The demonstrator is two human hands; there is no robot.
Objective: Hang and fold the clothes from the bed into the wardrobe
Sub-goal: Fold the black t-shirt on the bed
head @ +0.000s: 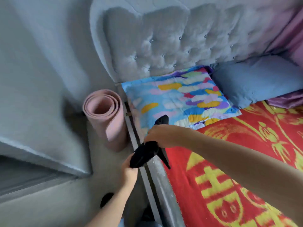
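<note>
We record the left hand (129, 169), forearm rising from below, clenched round the lower end of a black garment (145, 155) just outside the bed rail (157, 179). The right hand (159, 136), arm extended toward the rail, grasps the upper end above the rail. Inside the rail lies a red blanket (229, 161). Outside it stands a rolled pink mat (106, 122). At the rail's far end lies a patterned pillow (177, 94).
</note>
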